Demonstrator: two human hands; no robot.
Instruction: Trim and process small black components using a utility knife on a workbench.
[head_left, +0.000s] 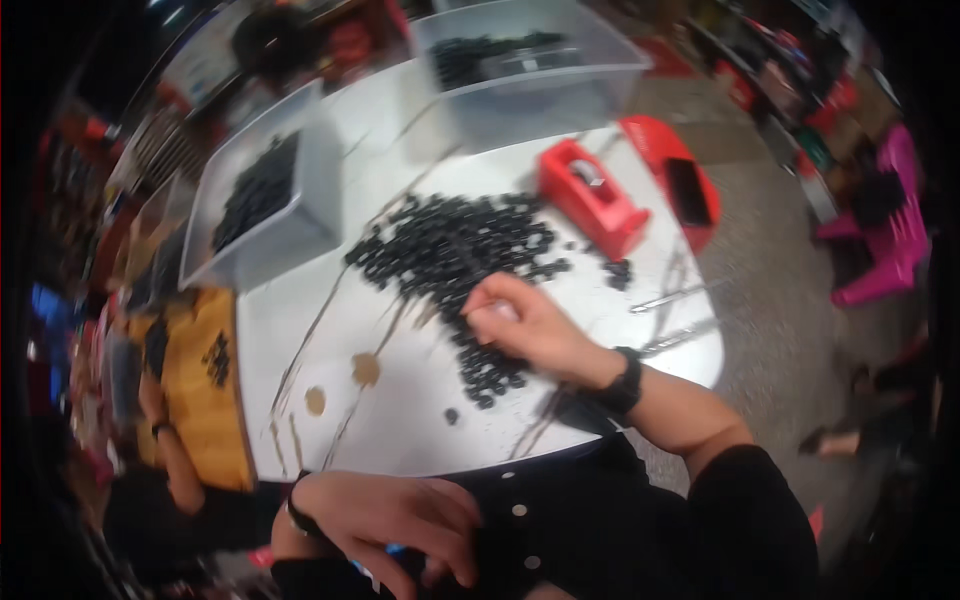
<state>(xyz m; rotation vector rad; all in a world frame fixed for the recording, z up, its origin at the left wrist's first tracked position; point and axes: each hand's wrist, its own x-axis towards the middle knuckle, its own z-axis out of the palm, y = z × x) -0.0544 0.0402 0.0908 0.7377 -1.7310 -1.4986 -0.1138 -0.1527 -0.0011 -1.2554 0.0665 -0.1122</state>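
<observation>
A heap of small black round pieces (450,235) spreads over the white table, with a tail running toward the near edge. Above this tail is my right hand (515,320), closed, its fingers curled and thumb pressed in. Whatever it may hold is too small and blurred to name. My left hand (390,520) hangs below the near table edge, in front of my dark clothing. Its fingers are bent loosely and apart, with nothing visible held in them. A small blue-white patch shows beneath it, too blurred to name.
A red tape dispenser (595,200) stands right of the heap, near metal tweezers (680,297). Two clear plastic bins (540,105) with black pieces stand behind and left. A phone (687,192) lies on a red stool. Another person's arm (175,450) is at a wooden table, left.
</observation>
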